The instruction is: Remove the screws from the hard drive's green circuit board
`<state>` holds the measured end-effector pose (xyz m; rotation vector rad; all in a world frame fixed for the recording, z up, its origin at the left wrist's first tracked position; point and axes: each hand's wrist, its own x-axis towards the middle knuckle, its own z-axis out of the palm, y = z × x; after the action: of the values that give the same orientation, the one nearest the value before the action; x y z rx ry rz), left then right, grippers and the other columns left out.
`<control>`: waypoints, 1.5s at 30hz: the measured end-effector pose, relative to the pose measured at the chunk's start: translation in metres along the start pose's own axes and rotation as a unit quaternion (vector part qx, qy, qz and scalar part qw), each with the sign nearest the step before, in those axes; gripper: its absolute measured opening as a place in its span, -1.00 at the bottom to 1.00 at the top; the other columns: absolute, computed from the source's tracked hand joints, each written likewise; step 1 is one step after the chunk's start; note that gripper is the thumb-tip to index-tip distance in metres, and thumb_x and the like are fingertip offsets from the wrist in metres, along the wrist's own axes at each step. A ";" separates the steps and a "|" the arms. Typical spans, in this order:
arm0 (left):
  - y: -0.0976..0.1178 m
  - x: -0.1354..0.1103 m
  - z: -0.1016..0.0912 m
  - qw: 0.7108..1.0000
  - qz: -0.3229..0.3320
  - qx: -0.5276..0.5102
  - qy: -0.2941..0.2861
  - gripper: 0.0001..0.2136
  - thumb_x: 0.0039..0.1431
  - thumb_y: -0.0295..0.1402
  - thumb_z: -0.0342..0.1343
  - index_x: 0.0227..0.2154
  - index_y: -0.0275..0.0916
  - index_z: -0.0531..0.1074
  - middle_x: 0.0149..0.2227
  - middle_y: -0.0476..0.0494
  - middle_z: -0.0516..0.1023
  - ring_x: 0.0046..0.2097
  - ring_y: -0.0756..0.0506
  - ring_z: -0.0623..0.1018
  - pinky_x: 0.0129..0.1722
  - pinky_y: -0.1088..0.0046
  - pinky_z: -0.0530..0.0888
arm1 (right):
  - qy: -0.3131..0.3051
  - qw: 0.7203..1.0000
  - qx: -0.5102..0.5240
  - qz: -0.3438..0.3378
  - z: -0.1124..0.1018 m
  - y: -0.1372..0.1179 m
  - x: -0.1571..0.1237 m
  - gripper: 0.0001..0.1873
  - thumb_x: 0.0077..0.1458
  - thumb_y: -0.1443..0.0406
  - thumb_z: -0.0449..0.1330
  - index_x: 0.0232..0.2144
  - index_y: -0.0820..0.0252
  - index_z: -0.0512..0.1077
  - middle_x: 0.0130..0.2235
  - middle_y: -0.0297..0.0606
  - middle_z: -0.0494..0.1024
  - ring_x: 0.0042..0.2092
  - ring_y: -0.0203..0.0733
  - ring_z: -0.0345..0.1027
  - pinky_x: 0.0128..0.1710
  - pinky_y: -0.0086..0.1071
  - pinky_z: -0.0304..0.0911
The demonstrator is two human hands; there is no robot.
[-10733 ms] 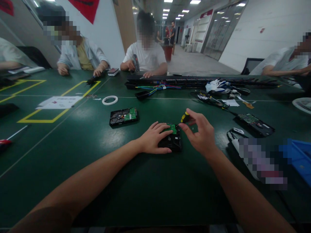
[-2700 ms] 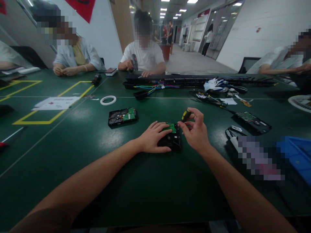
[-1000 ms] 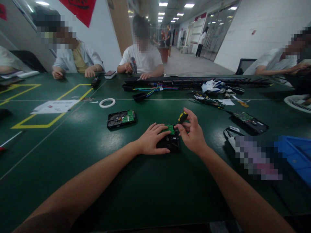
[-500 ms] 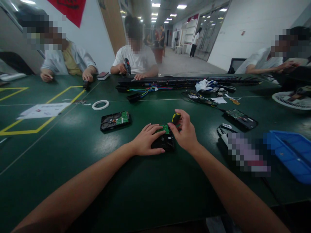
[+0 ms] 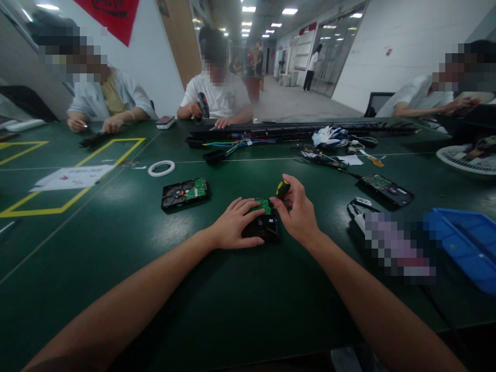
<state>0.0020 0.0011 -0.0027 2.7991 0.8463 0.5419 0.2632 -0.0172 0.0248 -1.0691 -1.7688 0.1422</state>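
A black hard drive (image 5: 262, 228) with a green circuit board (image 5: 265, 205) on top lies on the green table (image 5: 240, 305) in front of me. My left hand (image 5: 232, 225) rests on the drive's left side, fingers spread over it and thumb against its near edge. My right hand (image 5: 300, 214) is closed around a small screwdriver with a yellow and black handle (image 5: 282, 189), held upright over the drive's far right corner. The screwdriver's tip is hidden by my fingers.
A second hard drive (image 5: 184, 192) lies to the left, a third (image 5: 385, 188) to the right. A white tape ring (image 5: 161, 168), coloured cables (image 5: 236, 143), a long black unit (image 5: 306, 127) and a blue tray (image 5: 463, 245) stand around. Three other people sit at the table.
My hands stay on the drive and the screwdriver, with only small finger shifts. The view has swung slightly. The person at the far left has drawn both hands together.
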 end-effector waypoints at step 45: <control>0.002 0.000 -0.002 1.000 -0.003 -0.005 0.008 -0.13 0.32 0.28 0.26 0.51 -0.13 0.31 0.50 -0.43 0.33 0.54 -0.53 0.28 0.55 -0.39 0.09 | -0.018 0.997 -0.064 -0.048 -0.004 -0.019 0.002 -0.45 0.52 0.19 0.21 0.46 -0.13 0.26 0.05 -0.17 0.59 -0.24 -0.16 0.60 -0.30 -0.24 0.58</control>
<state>0.0017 -0.0006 -0.0003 2.7874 0.8516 0.5662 0.2551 -0.0280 0.0383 -1.0747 -1.8796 -0.0116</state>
